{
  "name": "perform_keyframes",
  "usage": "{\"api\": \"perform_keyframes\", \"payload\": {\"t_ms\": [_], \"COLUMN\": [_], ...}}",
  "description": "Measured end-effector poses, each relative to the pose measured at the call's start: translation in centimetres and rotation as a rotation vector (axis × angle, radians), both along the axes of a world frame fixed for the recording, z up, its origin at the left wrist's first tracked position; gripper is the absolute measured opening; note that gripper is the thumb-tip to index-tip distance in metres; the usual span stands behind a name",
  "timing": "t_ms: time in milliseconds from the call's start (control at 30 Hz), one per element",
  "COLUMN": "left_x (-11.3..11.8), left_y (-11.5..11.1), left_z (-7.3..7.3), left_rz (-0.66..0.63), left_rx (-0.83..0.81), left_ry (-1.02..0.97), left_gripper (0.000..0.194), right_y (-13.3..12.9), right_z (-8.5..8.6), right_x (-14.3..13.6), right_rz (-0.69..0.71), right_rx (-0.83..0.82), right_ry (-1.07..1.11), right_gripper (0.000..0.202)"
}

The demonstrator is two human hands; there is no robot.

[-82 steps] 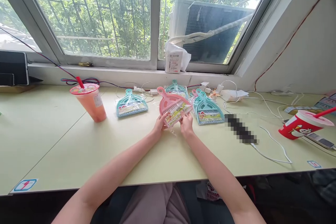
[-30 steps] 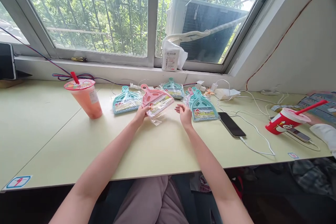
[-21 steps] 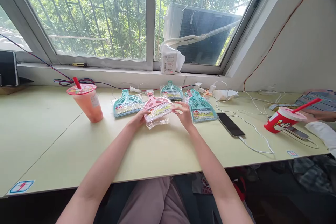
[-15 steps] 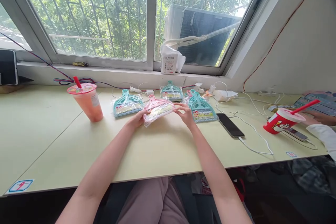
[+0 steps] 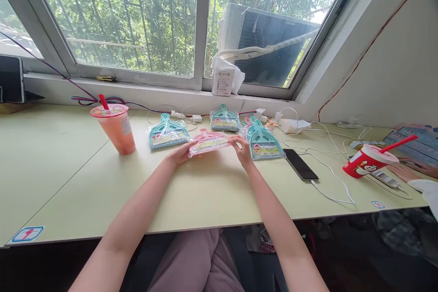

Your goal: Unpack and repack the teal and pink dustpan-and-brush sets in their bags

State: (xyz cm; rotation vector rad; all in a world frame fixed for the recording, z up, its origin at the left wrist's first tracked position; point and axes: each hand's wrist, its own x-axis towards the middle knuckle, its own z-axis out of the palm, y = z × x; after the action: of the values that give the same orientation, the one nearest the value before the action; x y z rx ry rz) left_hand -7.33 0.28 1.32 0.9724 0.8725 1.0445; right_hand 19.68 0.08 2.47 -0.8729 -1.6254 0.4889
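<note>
A pink dustpan and brush set [image 5: 209, 142] in clear wrap is held between both hands over the table. My left hand [image 5: 181, 152] grips its left edge from below. The fingers of my right hand [image 5: 240, 147] pinch the wrap at its right edge. Similar teal sets lie around it: one to the left [image 5: 167, 132], another behind [image 5: 224, 118], and a small overlapping pile [image 5: 262, 141] to the right, with a bit of pink showing at its back.
A pink drink cup [image 5: 118, 132] stands left on the table [image 5: 85, 191]. To the right are a black phone [image 5: 301, 164] on a white cable, a red cup [image 5: 367, 161], more cables and a person's hand [image 5: 404, 172]. A tissue pack [image 5: 224, 78] sits on the sill.
The pink set has tilted flatter and now shows more of its pink upper part. At the far right, the other person's hand has shifted. The whole view has moved slightly.
</note>
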Motion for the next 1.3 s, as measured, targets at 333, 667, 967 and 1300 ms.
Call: {"api": "perform_keyframes", "payload": {"t_ms": [333,667,967,1300], "left_x": [0.4,1.9,2.4,3.1], "left_y": [-0.3,-0.9,-0.9,-1.3], "left_z": [0.2,0.8,0.9,0.5], "left_rz": [-0.11,-0.176,-0.129,-0.101], "left_rx": [0.032,0.155,0.207,0.204], "left_ry": [-0.04,0.073,0.151,0.127], "left_gripper": [0.035,0.057,0.075,0.092], "right_y": [-0.8,-0.8,0.7,2.3], "right_z": [0.6,0.0,-0.3,-2.3], "right_x": [-0.3,-0.1,0.3,0.3], "right_rz": [0.054,-0.202,-0.11,0.128], "right_rx": [-0.071,0.016,-0.216,-0.582], "right_ry": [0.108,0.069,0.358,0.487], "right_gripper": [0.023,0.017,0.051,0.038]}}
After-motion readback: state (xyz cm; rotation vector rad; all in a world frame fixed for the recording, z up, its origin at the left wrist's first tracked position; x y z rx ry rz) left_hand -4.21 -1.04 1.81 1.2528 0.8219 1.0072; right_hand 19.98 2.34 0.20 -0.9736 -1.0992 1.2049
